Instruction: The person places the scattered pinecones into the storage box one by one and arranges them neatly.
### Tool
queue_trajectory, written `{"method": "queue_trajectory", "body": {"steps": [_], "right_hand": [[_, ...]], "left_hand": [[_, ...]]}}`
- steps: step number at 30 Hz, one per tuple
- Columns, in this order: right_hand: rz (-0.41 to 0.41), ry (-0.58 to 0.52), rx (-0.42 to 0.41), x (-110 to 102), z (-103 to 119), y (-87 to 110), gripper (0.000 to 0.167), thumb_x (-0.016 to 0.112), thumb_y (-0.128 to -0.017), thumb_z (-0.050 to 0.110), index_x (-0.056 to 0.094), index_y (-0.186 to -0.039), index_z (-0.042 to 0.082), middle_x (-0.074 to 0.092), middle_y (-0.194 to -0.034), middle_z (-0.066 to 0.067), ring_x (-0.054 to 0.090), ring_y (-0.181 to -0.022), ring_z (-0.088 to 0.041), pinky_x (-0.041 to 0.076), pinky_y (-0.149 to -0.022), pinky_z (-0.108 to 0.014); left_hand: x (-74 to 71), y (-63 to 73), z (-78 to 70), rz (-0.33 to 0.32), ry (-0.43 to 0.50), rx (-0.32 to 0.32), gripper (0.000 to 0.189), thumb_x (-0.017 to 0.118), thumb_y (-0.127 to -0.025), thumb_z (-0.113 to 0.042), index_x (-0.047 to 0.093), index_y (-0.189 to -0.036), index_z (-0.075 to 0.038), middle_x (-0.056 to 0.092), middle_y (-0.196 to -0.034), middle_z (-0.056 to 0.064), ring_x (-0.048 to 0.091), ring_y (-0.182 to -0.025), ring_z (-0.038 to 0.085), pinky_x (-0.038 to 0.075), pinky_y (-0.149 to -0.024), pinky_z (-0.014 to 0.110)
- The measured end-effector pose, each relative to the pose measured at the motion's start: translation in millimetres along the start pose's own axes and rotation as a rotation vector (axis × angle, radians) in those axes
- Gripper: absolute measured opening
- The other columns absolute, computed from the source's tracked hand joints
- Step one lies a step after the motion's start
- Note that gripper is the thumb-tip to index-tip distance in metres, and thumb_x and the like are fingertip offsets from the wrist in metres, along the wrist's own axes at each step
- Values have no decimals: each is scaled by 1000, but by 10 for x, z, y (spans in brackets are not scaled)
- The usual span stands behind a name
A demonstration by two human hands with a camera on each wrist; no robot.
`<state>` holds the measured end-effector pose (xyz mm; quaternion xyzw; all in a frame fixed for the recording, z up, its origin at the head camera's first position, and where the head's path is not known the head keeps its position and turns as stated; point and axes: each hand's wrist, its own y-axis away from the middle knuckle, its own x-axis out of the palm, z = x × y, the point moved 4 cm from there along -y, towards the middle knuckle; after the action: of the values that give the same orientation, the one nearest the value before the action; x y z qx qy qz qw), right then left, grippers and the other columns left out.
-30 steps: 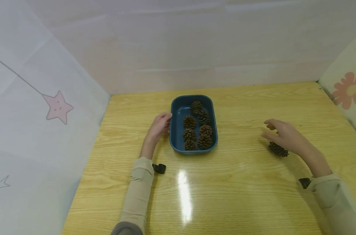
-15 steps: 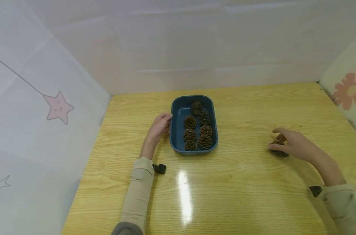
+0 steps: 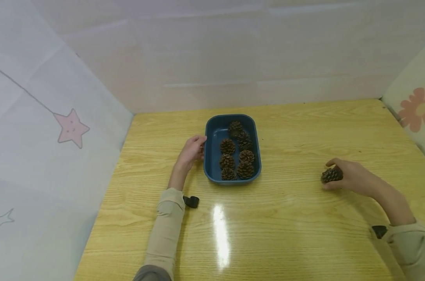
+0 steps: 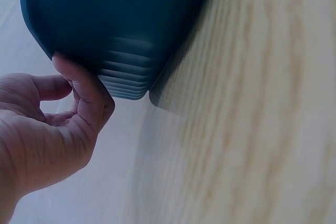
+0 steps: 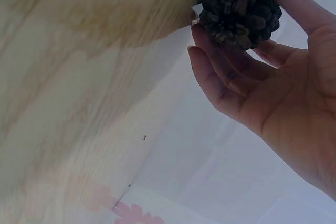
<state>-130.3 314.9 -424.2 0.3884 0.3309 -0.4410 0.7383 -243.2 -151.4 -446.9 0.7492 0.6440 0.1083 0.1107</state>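
A dark blue rectangular box [image 3: 207,164] stands on the table with several brown pine cones [image 3: 245,170] inside. My left hand [image 3: 190,153] holds the box's left side, its fingers bent against the rim and outer wall, as the left wrist view shows. On the right, my right hand [image 3: 358,179] grips a single pine cone [image 3: 331,175] between thumb and fingers. In the right wrist view this pine cone [image 5: 240,11] sits among the fingertips, its scales facing the camera. Whether it touches the table I cannot tell.
The light wooden table [image 3: 286,218] runs back to a pale wall covering [image 3: 233,58]. Side panels carry a pink star [image 3: 72,128] on the left and a flower [image 3: 421,108] on the right. A black wrist mount [image 3: 191,201] sits by the left cuff.
My right hand has come down and toward the near right, closing its thumb and fingers around the pine cone. The left hand and box have stayed in place.
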Motion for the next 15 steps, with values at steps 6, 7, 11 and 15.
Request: {"method": "queue_trajectory", "body": {"steps": [6, 7, 11, 15], "right_hand": [[1, 0, -6, 4, 10, -8, 84, 80, -90, 46, 46, -140, -13, 53, -133, -42, 51, -119, -61, 51, -85, -63], [-3, -4, -6, 3, 13, -9, 84, 79, -91, 45, 45, -141, -13, 52, -132, -42, 52, -118, -61, 51, -84, -63], [-32, -20, -6, -12, 24, -17, 84, 78, -93, 43, 42, -143, -14, 51, -132, -43, 54, -116, -59, 52, -82, -62], [-66, -18, -7, -39, 38, -39, 85, 79, -93, 41, 39, -146, -14, 50, -132, -43, 54, -116, -58, 50, -83, -63]], "left_hand": [[3, 2, -3, -1, -1, 1, 26, 51, -110, -26, 56, -109, 0, 53, -82, 4, 49, -63, 14, 42, -56, 26], [5, 3, -3, 0, -1, 1, 26, 51, -111, -26, 56, -109, 0, 52, -82, 4, 48, -63, 14, 42, -56, 26], [4, 4, -3, -4, -7, -3, 28, 51, -111, -27, 56, -110, 1, 52, -83, 5, 48, -64, 15, 42, -57, 27], [4, 0, -4, -10, -7, -3, 27, 51, -111, -27, 57, -110, 0, 52, -84, 5, 48, -64, 14, 43, -57, 27]]}}
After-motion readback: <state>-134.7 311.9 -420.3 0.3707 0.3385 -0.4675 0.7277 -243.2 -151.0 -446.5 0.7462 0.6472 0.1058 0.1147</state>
